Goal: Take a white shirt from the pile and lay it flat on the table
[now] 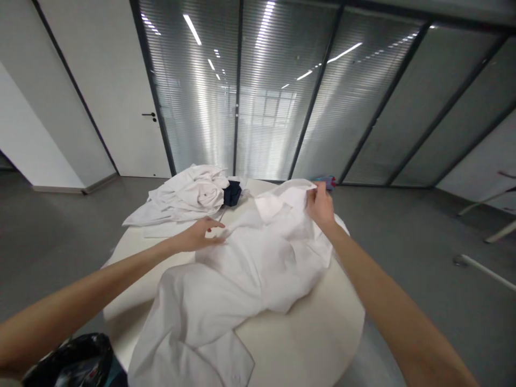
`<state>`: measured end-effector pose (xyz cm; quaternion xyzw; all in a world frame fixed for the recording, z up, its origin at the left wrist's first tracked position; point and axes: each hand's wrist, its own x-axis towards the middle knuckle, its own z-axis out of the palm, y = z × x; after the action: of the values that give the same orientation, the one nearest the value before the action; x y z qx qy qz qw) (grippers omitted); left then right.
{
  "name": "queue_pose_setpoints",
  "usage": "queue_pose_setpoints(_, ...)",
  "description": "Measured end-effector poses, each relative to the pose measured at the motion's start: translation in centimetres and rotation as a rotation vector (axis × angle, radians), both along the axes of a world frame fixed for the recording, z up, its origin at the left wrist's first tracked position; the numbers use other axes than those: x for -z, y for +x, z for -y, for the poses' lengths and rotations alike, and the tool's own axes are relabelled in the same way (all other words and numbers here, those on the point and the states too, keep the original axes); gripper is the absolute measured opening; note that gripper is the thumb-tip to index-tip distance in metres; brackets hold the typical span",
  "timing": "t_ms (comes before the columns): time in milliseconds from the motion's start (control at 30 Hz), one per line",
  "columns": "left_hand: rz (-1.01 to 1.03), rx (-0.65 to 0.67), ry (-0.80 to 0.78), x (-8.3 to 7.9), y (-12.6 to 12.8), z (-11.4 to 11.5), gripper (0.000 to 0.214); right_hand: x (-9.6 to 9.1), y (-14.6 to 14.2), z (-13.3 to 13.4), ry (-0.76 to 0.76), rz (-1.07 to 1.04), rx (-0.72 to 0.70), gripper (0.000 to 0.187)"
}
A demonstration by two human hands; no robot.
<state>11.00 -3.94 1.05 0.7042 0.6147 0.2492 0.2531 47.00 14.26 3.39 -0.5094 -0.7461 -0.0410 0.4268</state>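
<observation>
A white shirt [226, 290] lies spread and creased across a round white table [318, 344], one part hanging over the near edge. My right hand [320, 204] grips a fold of this shirt at its far right end, near the table's far edge. My left hand [199, 234] rests flat on the shirt's left side, fingers apart, holding nothing.
A heap of white garments [181, 199] with a dark blue piece [233, 193] sits at the table's far left. A small red and blue thing [328, 180] lies behind my right hand. A black bag [76, 360] is at lower left. Glass partitions and a door stand behind.
</observation>
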Motion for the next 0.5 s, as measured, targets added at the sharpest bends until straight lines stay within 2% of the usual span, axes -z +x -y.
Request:
queue_pose_setpoints(67,0.015,0.016,0.04,-1.5,0.6,1.1,0.056,-2.5,1.1,0.6,0.118,-0.02,0.018,0.031)
queue_pose_setpoints(233,0.076,0.106,-0.098,-4.3,3.6,2.7,0.058,-7.3,3.8,2.3,0.338,-0.094,-0.041,0.028)
queue_pose_setpoints(333,0.206,0.069,-0.181,-5.6,5.9,2.3,0.074,-9.1,4.9,3.7,0.438,-0.157,-0.06,0.029)
queue_pose_setpoints(433,0.442,0.083,-0.337,-6.4,7.9,1.2,0.094,-10.6,5.5,5.2,0.535,-0.206,-0.039,0.033)
queue_pose_setpoints(500,0.552,0.127,-0.435,-6.3,8.7,0.4,0.09,-11.5,6.2,6.0,0.58,-0.211,-0.048,0.038)
